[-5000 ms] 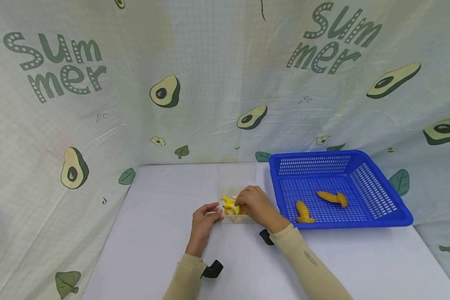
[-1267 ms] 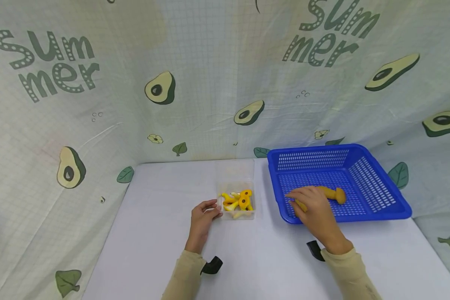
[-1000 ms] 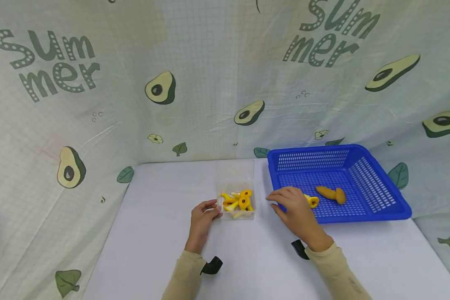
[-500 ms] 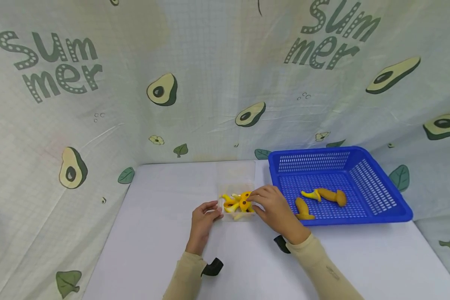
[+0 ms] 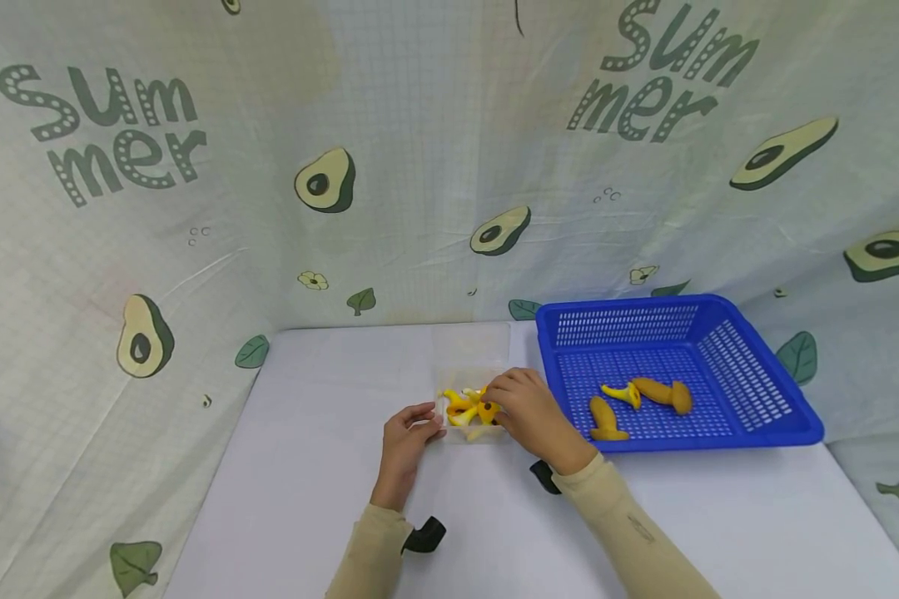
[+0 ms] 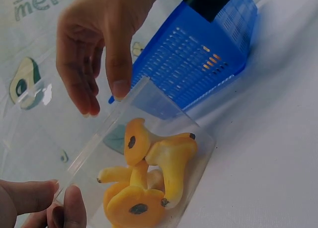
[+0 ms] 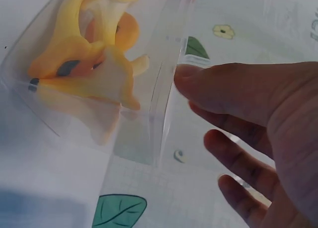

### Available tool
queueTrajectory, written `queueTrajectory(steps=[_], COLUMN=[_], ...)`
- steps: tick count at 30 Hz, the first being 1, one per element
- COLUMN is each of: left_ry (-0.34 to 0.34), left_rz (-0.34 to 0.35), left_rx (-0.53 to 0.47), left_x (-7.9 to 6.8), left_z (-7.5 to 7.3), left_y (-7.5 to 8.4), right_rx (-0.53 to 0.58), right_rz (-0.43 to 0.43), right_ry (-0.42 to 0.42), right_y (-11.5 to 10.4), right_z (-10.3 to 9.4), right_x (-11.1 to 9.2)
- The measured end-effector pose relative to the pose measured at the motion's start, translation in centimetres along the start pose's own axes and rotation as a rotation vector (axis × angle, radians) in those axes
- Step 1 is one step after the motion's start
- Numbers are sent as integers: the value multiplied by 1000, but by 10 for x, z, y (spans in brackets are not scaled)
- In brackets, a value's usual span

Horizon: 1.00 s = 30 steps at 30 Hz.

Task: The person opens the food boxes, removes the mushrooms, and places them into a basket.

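A clear plastic box [image 5: 460,433] stands mid-table with its lid raised, holding several yellow toy mushrooms [image 6: 171,163] with pale stems. My left hand [image 5: 406,445] holds the box at its left side, thumb and fingertips at the rim. Over the box's right part hovers my right hand [image 5: 528,413], its fingers slightly bent. In the right wrist view the right thumb [image 7: 218,86] is close to the rim, and nothing is between thumb and fingers. To the right, a blue basket [image 5: 782,408] contains two brown toy mushrooms [image 5: 605,418] and one yellow toy mushroom [image 5: 623,393].
The white table [image 5: 307,416] reaches the avocado-print cloth [image 5: 412,166] hanging behind. The basket's high rim lies just right of the box. A black camera mount [image 5: 424,535] sits at the left wrist, another [image 5: 544,477] at the right.
A yellow toy mushroom now lies in the basket beside the brown ones. My right hand has left the basket and moved left over the box. The left hand stays at the box.
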<state>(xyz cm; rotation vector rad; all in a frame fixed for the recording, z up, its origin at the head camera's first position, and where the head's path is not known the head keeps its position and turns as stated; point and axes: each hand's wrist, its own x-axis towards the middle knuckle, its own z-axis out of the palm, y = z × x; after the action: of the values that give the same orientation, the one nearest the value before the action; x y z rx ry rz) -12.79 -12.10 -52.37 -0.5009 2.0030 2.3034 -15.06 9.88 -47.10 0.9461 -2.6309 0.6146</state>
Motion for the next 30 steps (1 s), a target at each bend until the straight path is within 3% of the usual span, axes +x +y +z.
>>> queueTrajectory(steps=[7, 14, 30], left_ry=[-7, -4, 7], left_rz=[12, 5, 11], left_rx=[-4, 4, -7], left_x=[0, -3, -1], left_z=[0, 1, 1], left_y=[0, 0, 1], right_rx=[-62, -93, -104], right_rz=[31, 67, 69], right_ry=[-111, -160, -138], right_y=[0, 1, 7], right_z=[4, 9, 19], right_x=[8, 13, 15])
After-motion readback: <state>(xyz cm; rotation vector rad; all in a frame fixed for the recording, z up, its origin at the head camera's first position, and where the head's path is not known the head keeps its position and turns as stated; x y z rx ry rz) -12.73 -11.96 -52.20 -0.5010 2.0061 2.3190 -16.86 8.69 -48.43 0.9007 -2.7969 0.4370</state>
